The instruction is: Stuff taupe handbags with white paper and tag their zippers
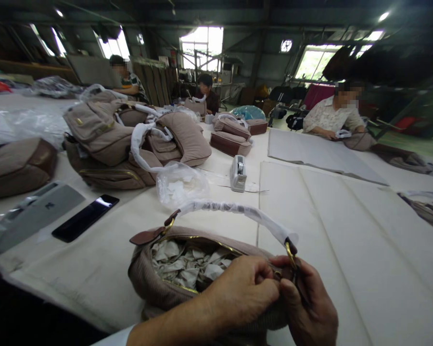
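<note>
A taupe corduroy handbag (140, 283) sits in front of me, its gold zipper (182, 287) open. Crumpled white paper (187, 262) fills the inside. The handle (234, 207) arches above it in white wrapping, joined by gold rings (290, 252) to brown leather tabs (147, 236). At the right end of the zipper, my left hand (241, 288) is closed in a pinch; its fingertips hide what is in them, beside a small gold metal piece (277, 273). My right hand (312, 300) is closed around the bag's right end, below the ring and leather tab.
Behind the bag are a clear plastic bag (182, 185), a tape dispenser (238, 174) and a pile of taupe bags (108, 139). A black phone (85, 218) and a grey device (39, 216) lie left. Grey sheet material (321, 156) lies right. Several people sit across the table (346, 211).
</note>
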Demonstrator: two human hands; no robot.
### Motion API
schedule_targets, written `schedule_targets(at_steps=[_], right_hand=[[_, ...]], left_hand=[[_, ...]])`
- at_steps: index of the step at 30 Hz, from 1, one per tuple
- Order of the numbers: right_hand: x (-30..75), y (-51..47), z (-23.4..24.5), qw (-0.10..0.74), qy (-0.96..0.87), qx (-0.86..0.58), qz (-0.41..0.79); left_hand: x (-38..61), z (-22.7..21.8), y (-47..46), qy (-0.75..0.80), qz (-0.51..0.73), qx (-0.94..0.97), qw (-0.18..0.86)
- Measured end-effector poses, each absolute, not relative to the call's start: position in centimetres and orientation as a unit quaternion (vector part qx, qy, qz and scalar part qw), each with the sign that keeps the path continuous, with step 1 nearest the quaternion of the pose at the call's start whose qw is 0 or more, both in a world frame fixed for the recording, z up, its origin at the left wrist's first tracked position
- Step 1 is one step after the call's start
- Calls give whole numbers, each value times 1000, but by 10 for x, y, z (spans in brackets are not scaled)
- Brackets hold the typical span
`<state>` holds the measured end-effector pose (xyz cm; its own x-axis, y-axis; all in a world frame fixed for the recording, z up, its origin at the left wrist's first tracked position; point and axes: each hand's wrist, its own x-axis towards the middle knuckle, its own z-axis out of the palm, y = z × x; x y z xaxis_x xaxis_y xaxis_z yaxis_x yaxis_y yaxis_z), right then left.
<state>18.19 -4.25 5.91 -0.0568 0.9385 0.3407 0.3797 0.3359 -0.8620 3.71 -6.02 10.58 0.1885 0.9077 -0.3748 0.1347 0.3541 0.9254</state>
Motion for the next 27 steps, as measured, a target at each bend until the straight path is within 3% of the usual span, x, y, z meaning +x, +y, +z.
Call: schedule_targets(at_steps=[2,5,11,16,19,24,27], right_hand=[[181,-43,58,472,-672,-508,260],[180,-44,54,473,-664,-532,230],[178,-45,49,497,-613,-572,222],[181,-36,51,508,-600,-579,215],[184,-31,54,506,-604,-580,206],[182,-31,57,456,-640,-593,176],[176,-34,57,425,-692,-564,151]], left_hand=[[36,105,-61,550,332,487,591],[35,103,-64,571,329,596,459],[22,97,-74,603,122,767,182],[-17,91,-89,639,44,760,106],[-49,84,-101,668,42,743,21],[-86,81,-116,615,149,732,-251],[-105,86,-118,616,157,725,-264]])
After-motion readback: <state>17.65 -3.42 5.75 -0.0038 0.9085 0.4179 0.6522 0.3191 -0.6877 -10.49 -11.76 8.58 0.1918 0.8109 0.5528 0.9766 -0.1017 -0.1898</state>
